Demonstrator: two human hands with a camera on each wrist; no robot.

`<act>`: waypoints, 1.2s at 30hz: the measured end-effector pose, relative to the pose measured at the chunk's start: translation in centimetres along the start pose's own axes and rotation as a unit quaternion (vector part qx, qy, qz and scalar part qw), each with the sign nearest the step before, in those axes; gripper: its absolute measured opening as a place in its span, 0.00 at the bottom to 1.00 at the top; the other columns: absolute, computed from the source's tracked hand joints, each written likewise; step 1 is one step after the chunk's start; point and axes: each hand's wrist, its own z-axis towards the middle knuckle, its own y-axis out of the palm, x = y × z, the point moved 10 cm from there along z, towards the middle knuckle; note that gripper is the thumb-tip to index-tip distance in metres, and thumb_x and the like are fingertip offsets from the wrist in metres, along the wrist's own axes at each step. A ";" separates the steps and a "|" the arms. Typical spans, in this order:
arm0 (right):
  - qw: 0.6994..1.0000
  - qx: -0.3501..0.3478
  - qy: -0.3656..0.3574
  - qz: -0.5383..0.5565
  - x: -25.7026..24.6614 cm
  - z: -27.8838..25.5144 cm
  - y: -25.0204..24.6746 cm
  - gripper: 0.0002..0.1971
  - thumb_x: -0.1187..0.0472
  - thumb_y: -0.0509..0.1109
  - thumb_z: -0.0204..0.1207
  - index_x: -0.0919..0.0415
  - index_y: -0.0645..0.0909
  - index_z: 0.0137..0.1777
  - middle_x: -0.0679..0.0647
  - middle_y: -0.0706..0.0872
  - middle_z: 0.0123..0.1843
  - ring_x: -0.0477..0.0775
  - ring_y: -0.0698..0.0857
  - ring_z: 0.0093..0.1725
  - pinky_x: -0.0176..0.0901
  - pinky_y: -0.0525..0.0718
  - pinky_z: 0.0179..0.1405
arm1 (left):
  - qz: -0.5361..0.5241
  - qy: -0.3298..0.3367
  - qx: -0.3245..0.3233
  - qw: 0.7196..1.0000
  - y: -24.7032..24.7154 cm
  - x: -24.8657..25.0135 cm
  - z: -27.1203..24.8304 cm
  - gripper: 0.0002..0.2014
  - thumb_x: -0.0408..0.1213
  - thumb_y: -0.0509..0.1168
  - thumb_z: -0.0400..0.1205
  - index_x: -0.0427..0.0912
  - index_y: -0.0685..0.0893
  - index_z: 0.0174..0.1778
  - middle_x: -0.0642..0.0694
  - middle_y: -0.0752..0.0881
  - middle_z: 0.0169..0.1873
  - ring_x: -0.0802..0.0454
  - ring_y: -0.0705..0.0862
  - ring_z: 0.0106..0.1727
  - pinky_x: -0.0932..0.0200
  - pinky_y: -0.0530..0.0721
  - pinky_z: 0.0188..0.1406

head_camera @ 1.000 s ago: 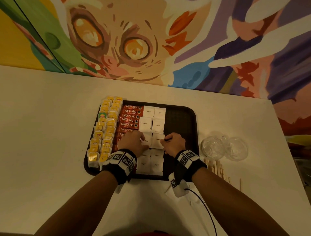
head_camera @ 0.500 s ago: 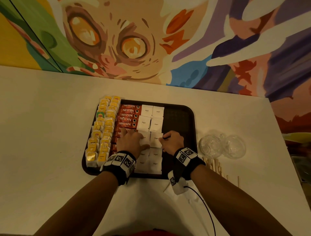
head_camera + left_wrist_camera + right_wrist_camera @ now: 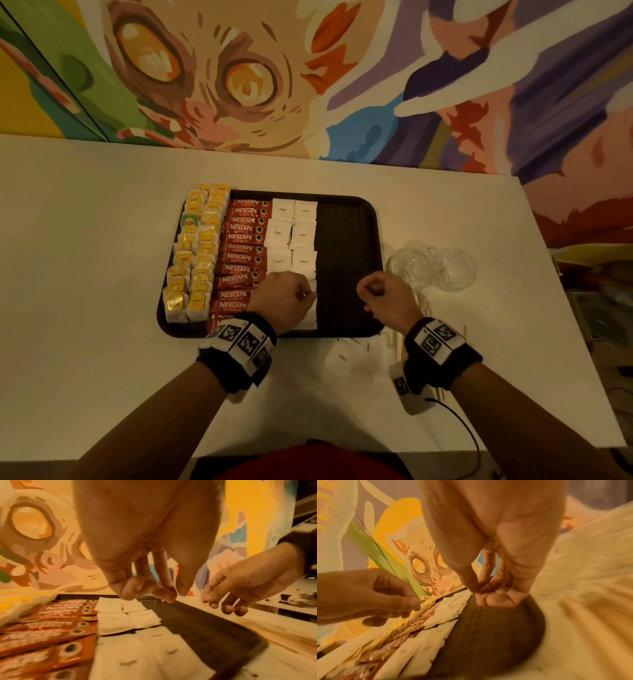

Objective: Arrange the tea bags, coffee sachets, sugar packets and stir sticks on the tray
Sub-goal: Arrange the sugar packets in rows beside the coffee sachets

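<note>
The dark tray (image 3: pixel 346 260) carries two columns of yellow tea bags (image 3: pixel 198 253) at its left. Beside them runs a column of red coffee sachets (image 3: pixel 239 257), then two columns of white sugar packets (image 3: pixel 291 236). My left hand (image 3: pixel 301 294) hovers over the nearer sugar packets (image 3: pixel 116 622) with its fingers (image 3: pixel 164 592) loosely curled and nothing in them. My right hand (image 3: pixel 368 291) hangs over the tray's bare right part (image 3: pixel 488 635), loosely curled and holding nothing. Wooden stir sticks (image 3: pixel 399 344) lie on the table right of the tray, partly hidden by my right wrist.
Two clear glass cups (image 3: pixel 409 267) (image 3: pixel 454 267) stand on the table right of the tray. A loose white packet (image 3: pixel 342 358) lies on the table in front of the tray. The painted wall runs along the table's far edge.
My right hand has left the sugar packets and moved right, toward the tray's right edge. My left hand has stayed over the sugar columns, shifting slightly nearer.
</note>
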 end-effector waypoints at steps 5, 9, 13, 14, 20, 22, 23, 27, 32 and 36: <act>0.997 0.040 0.011 -0.064 4.3 -3.8 -2.2 0.04 0.64 0.73 0.78 0.54 0.83 0.46 0.41 0.84 0.41 0.39 0.83 0.40 0.20 0.78 0.32 | 0.000 -0.010 -0.105 0.994 5.7 1.9 -2.2 0.09 0.49 0.67 0.81 0.49 0.86 0.49 0.50 0.85 0.47 0.55 0.83 0.47 0.52 0.86 0.54; 0.995 0.036 0.047 -0.082 6.9 -6.3 -1.9 0.07 0.59 0.76 0.76 0.53 0.80 0.49 0.42 0.83 0.40 0.43 0.83 0.40 0.23 0.76 0.32 | 0.043 -0.039 -0.148 0.987 9.2 2.3 -4.1 0.17 0.53 0.65 0.81 0.47 0.79 0.59 0.47 0.79 0.56 0.49 0.80 0.55 0.51 0.82 0.60; 0.987 0.023 0.049 -0.152 7.9 -7.5 -0.1 0.25 0.51 0.82 0.68 0.51 0.78 0.64 0.48 0.80 0.58 0.48 0.82 0.54 0.40 0.81 0.52 | 0.109 -0.036 -0.139 0.984 10.8 3.0 -5.1 0.21 0.56 0.59 0.83 0.45 0.76 0.64 0.45 0.79 0.61 0.46 0.79 0.61 0.50 0.79 0.61; 0.986 0.022 0.045 -0.160 7.9 -7.6 0.2 0.29 0.50 0.82 0.68 0.51 0.76 0.67 0.49 0.78 0.62 0.50 0.81 0.58 0.43 0.81 0.56 | 0.121 -0.034 -0.131 0.983 11.0 3.0 -5.3 0.21 0.56 0.58 0.84 0.45 0.77 0.63 0.45 0.80 0.61 0.46 0.79 0.61 0.51 0.79 0.60; 0.987 0.018 0.036 -0.158 7.1 -8.1 0.7 0.29 0.52 0.82 0.68 0.50 0.76 0.68 0.50 0.74 0.64 0.54 0.80 0.63 0.49 0.82 0.62 | 0.130 -0.027 -0.096 0.986 11.3 3.0 -5.6 0.21 0.55 0.59 0.84 0.46 0.75 0.68 0.45 0.80 0.63 0.45 0.81 0.63 0.49 0.80 0.61; 0.988 0.025 0.039 -0.150 7.0 -8.3 0.5 0.25 0.54 0.81 0.69 0.51 0.77 0.64 0.47 0.71 0.59 0.51 0.79 0.56 0.46 0.81 0.58 | 0.111 -0.049 -0.105 0.987 11.4 2.5 -5.6 0.21 0.54 0.61 0.83 0.46 0.74 0.67 0.45 0.81 0.63 0.46 0.81 0.62 0.49 0.81 0.61; 0.988 0.029 0.040 -0.145 7.0 -8.4 0.4 0.22 0.54 0.81 0.70 0.52 0.78 0.62 0.47 0.72 0.58 0.50 0.78 0.54 0.45 0.81 0.56 | 0.104 -0.061 -0.111 0.987 11.4 2.3 -5.6 0.21 0.53 0.62 0.83 0.46 0.74 0.67 0.45 0.80 0.63 0.46 0.80 0.62 0.49 0.80 0.62; 0.990 0.028 0.029 -0.136 6.8 -8.6 0.2 0.11 0.53 0.78 0.73 0.54 0.81 0.50 0.50 0.82 0.47 0.46 0.81 0.42 0.37 0.81 0.42 | 0.082 -0.114 -0.139 0.980 11.2 0.9 -5.7 0.23 0.53 0.68 0.79 0.46 0.75 0.66 0.46 0.79 0.62 0.47 0.80 0.62 0.49 0.80 0.63; 0.996 -0.025 0.033 -0.081 7.1 -9.0 1.0 0.10 0.56 0.78 0.73 0.59 0.80 0.43 0.48 0.87 0.36 0.47 0.87 0.37 0.34 0.81 0.32 | 0.052 -0.140 -0.164 0.975 11.5 -0.3 -5.9 0.22 0.53 0.71 0.75 0.47 0.77 0.60 0.47 0.81 0.56 0.48 0.82 0.55 0.49 0.83 0.60; 0.997 -0.051 0.043 -0.025 7.5 -9.1 2.1 0.10 0.60 0.78 0.73 0.60 0.78 0.44 0.50 0.90 0.39 0.49 0.91 0.36 0.41 0.89 0.34 | 0.006 -0.110 -0.149 0.983 11.5 0.5 -6.2 0.07 0.44 0.69 0.77 0.50 0.77 0.40 0.51 0.80 0.42 0.53 0.80 0.44 0.58 0.82 0.49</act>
